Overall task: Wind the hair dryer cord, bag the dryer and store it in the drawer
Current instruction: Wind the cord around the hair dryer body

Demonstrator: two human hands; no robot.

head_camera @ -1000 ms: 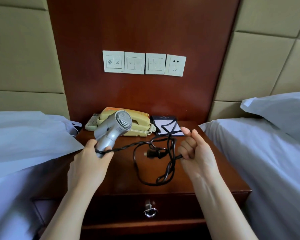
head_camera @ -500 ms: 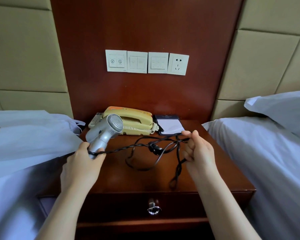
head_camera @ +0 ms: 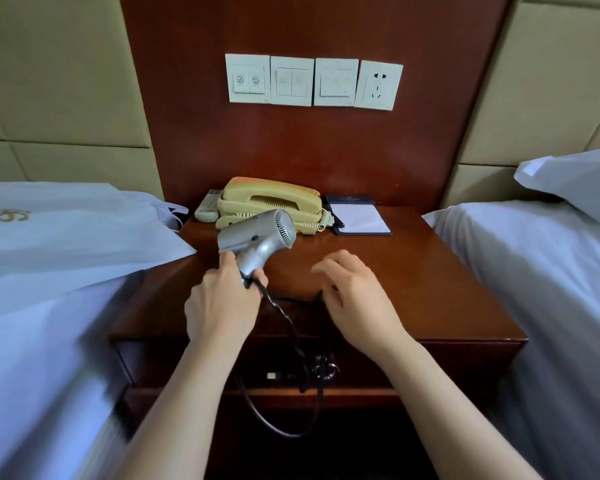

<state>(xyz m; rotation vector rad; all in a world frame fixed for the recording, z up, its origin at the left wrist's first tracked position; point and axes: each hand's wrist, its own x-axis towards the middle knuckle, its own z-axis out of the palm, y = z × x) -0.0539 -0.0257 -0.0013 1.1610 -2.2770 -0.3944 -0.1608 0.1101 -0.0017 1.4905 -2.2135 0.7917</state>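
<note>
Centre frame, the left hand (head_camera: 222, 306) curls its fingers round the hair dryer (head_camera: 257, 237) handle above the bench (head_camera: 430, 289). The right hand (head_camera: 354, 299) has its fingers loosely spread. The cord (head_camera: 284, 434) runs beneath its palm, contact hidden, then dangles dimly before the drawer (head_camera: 395, 365).

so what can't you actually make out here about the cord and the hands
Head view only:
- Whether the right hand grips the cord: its palm covers the stretch beneath it.
- The drawer knob: dark tangled cord hangs across it.
- The base of the dryer handle: hidden inside the left hand.
- The gold print on the bag: too small to read, partly cut off by the left edge.
</note>
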